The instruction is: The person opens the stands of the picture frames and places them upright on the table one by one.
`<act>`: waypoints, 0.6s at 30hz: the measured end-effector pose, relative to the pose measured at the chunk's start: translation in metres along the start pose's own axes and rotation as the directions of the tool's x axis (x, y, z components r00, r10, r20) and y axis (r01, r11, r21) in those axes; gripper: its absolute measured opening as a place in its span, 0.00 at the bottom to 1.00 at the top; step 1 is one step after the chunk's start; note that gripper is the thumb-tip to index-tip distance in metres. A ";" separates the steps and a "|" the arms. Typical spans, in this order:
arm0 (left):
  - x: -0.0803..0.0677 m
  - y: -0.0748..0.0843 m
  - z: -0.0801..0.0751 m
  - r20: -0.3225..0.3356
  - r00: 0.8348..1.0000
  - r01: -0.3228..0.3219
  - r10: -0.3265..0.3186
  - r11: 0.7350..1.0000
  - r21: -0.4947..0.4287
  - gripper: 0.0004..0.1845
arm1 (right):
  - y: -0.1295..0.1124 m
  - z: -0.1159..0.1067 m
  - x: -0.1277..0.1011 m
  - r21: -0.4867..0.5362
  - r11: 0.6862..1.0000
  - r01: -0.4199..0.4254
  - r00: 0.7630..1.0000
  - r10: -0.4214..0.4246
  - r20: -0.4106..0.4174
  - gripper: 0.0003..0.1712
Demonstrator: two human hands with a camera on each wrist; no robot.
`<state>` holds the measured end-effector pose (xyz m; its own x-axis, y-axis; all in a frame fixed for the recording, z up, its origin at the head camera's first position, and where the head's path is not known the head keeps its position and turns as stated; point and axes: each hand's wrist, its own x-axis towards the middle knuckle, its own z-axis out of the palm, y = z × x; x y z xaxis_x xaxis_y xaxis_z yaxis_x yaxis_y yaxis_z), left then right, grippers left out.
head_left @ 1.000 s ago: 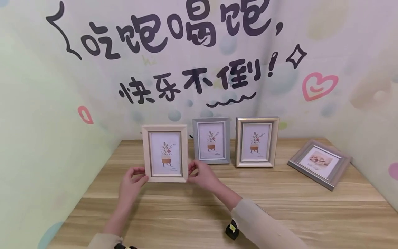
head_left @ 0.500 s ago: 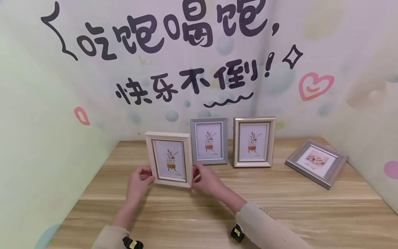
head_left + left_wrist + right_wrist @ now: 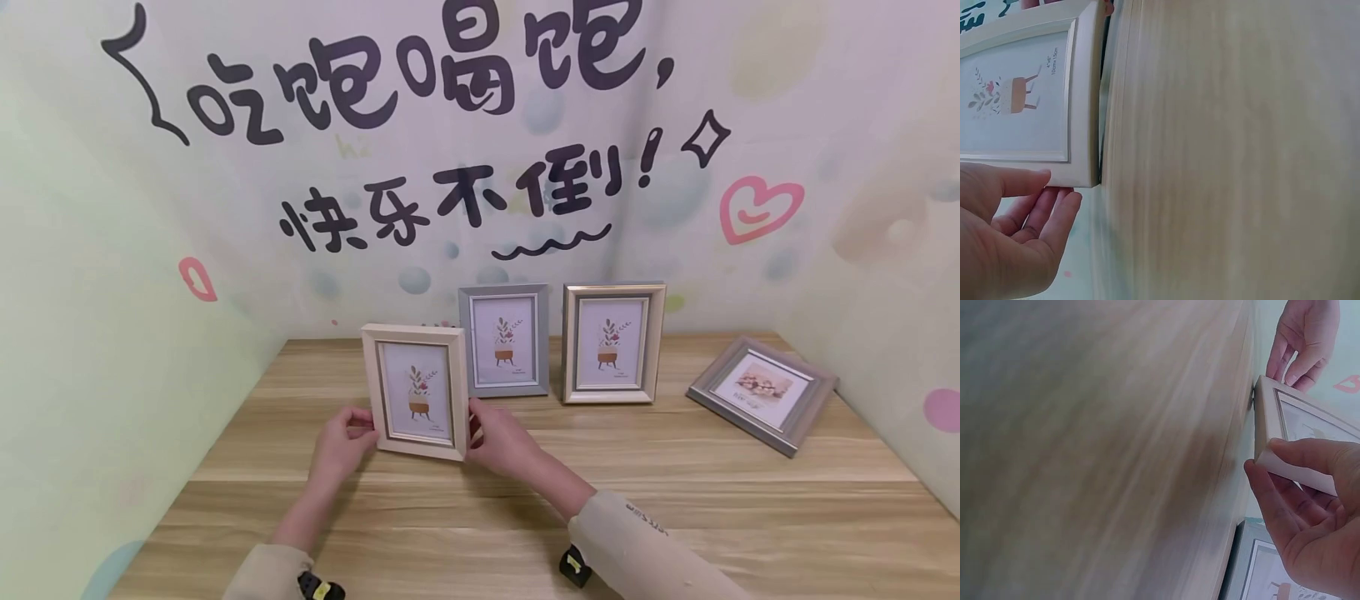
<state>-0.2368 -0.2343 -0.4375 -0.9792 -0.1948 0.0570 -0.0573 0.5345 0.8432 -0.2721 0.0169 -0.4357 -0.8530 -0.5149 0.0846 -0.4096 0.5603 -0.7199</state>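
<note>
Left hand: the left hand is pinching the lower left edge of the cream frame, thumb on the front and fingers curling round behind.
Cream frame: it is standing upright near the front of the wooden table, turned slightly and held between both hands; the wrist views are showing its bottom edge at the tabletop, though I cannot tell if it is fully resting there.
Right hand: the right hand is gripping the lower right edge, thumb across the front moulding.
Behind and to the right: a grey frame and a gold frame are standing side by side by the wall; a silver frame is lying flat well off to the right.
Risk: if the hands are letting go before the back support is bearing weight, I would expect the frame to tip over; pushed further back, its corner could be knocking the grey frame just behind it.
Change: compared with a second ago, the frame is sitting lower and further right, now overlapping the grey frame's left edge, and both hands are following it down.
</note>
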 end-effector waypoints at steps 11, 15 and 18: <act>-0.006 0.037 -0.011 -0.180 0.974 -0.134 0.137 0.991 0.029 0.34 | -0.004 0.001 -0.003 -0.036 0.999 -0.020 1.000 0.020 -0.003 0.28; -0.010 0.061 -0.009 -0.246 0.888 -0.329 0.388 0.911 0.250 0.37 | -0.005 0.001 -0.004 -0.037 0.999 -0.026 1.000 0.026 -0.003 0.28; -0.011 0.074 -0.006 -0.194 0.812 -0.451 0.550 0.803 0.390 0.36 | -0.006 0.002 -0.005 -0.035 0.999 -0.031 1.000 0.031 -0.003 0.28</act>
<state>-0.2293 -0.1973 -0.3722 -0.7893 -0.0233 0.6136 0.3194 0.8379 0.4427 -0.2648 0.0146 -0.4337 -0.8664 -0.4952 0.0646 -0.3940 0.5983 -0.6978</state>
